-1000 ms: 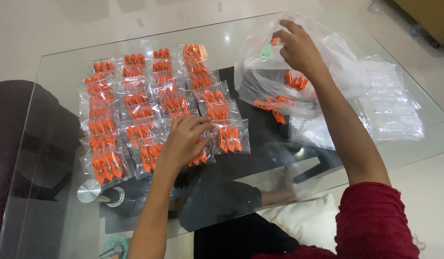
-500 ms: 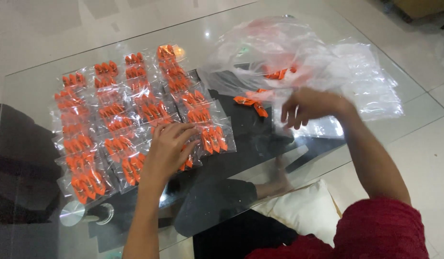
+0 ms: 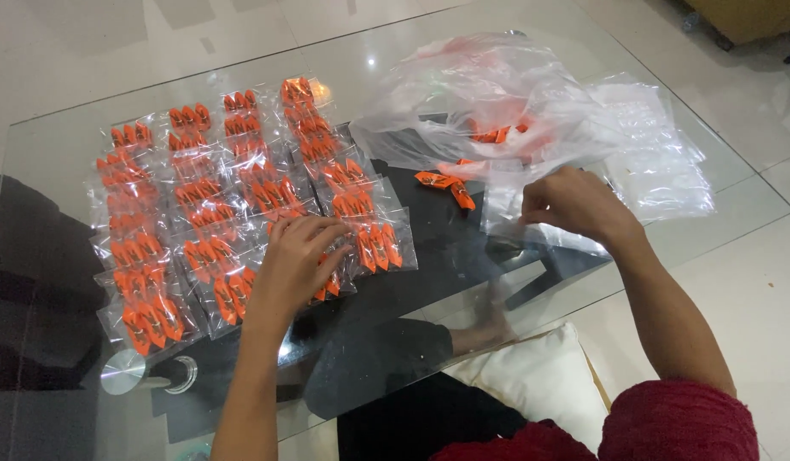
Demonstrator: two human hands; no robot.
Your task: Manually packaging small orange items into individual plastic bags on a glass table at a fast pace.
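The left hand [image 3: 294,260] lay palm down with fingers spread, pressing flat on a small clear packet of orange pieces [image 3: 331,282] at the lower edge of the packet rows [image 3: 233,205] in the left half of the frame. The right hand [image 3: 574,205], right of centre, was curled with fingertips pinching an empty clear sleeve [image 3: 532,224]. Loose orange pieces [image 3: 446,183] lay just left of it, beside the crinkled big plastic bag [image 3: 489,102] on the glass table [image 3: 463,282].
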